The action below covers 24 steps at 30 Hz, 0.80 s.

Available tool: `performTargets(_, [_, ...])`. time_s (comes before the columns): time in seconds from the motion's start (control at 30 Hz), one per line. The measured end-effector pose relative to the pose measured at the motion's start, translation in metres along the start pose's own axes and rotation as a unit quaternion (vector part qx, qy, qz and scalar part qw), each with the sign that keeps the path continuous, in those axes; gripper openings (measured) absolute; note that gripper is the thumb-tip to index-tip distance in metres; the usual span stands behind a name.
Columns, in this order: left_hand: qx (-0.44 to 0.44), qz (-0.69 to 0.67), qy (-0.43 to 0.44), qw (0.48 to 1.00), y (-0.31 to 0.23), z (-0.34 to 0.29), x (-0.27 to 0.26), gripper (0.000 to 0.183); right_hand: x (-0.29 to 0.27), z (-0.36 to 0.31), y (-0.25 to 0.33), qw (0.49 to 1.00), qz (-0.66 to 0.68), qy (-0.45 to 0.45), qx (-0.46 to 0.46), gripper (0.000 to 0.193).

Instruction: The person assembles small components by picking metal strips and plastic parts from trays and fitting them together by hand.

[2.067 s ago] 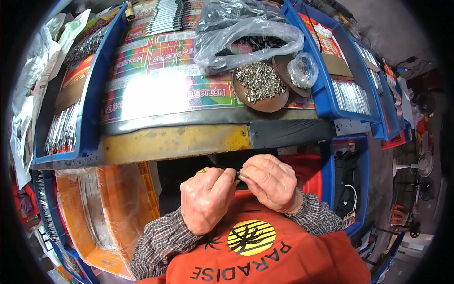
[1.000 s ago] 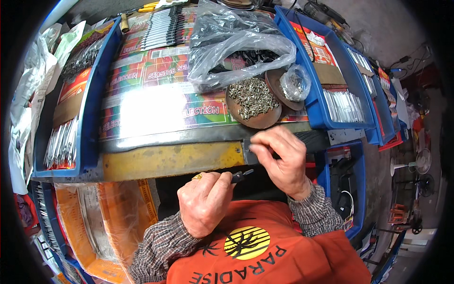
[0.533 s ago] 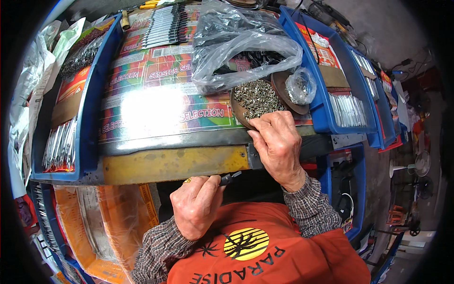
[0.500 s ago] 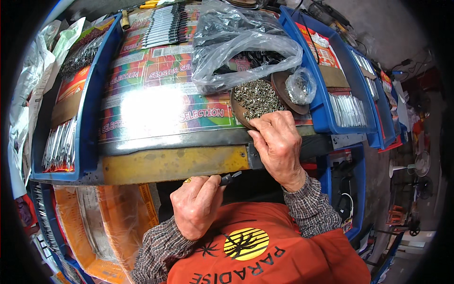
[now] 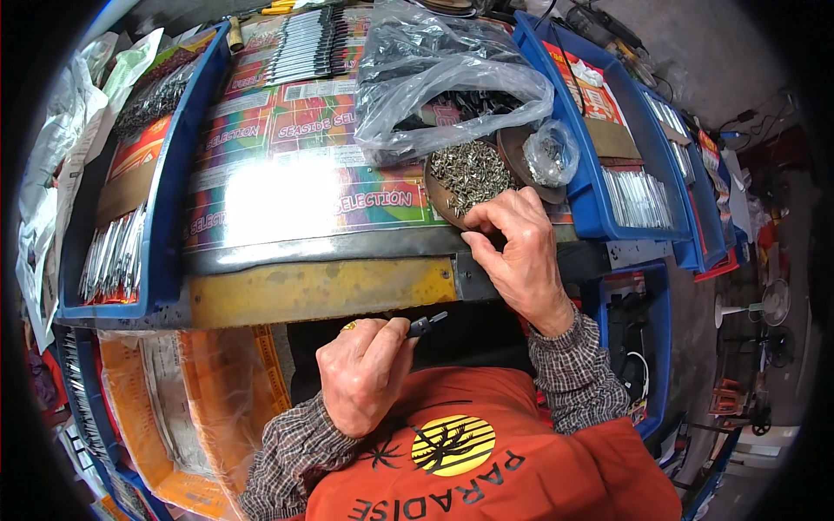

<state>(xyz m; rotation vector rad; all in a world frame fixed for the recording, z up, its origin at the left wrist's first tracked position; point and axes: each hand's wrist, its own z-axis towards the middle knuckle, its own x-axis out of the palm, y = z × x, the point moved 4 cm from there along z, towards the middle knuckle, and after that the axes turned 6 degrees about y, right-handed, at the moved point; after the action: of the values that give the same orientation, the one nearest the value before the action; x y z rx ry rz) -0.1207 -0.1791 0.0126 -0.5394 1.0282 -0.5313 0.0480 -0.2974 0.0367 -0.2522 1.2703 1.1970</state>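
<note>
My left hand (image 5: 365, 373) is closed in front of the table's near edge. Between its thumb and fingers it grips a small black piece with a grey metal tip (image 5: 426, 325), the tip pointing right and slightly up. At the near rim of a brown round dish (image 5: 440, 198), my right hand (image 5: 523, 252) has its thumb and forefinger pinched together. Whatever lies between those fingertips is too small or hidden to make out. The dish holds a heap of small shiny metal pieces (image 5: 473, 176). Right beside it, another brown dish carries a small clear plastic bag (image 5: 552, 154) of tiny parts.
A large clear bag of black parts (image 5: 443, 95) lies behind the dishes. A row of slim silver-and-black pieces (image 5: 304, 48) is laid out at the back. Blue trays (image 5: 165, 204) flank the work surface, holding bundles of slim metal pieces. Below left stands an orange plastic-lined crate (image 5: 234, 391).
My right hand has shifted slightly right at the dish's near rim, fingers still pinched. My left hand has moved a little right, and the black piece's tip sits slightly higher.
</note>
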Motion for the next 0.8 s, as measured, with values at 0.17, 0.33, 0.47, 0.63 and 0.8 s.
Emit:
performTargets(0.17, [-0.015,-0.006,0.007,1.000,-0.002,-0.001,-0.001,0.024,-0.002,-0.004,0.000,1.000,0.019,-0.014,-0.002,0.013])
performTargets(0.33, [-0.046,-0.022,0.045,0.998,-0.004,0.002,-0.006,0.020,-0.005,-0.021,0.017,0.993,0.101,-0.050,-0.031,0.014])
performTargets(0.47, [-0.059,-0.063,0.041,0.995,-0.001,0.002,-0.003,0.020,0.000,-0.039,0.039,0.972,0.215,0.019,-0.087,0.015])
performTargets(0.63, [-0.060,-0.063,0.049,0.995,-0.007,0.003,-0.004,0.020,0.008,-0.049,0.049,0.965,0.233,0.018,-0.120,0.014])
performTargets(0.8, [-0.052,-0.053,0.045,0.996,-0.013,0.001,-0.004,0.019,0.010,-0.055,0.050,0.966,0.228,0.021,-0.118,0.015])
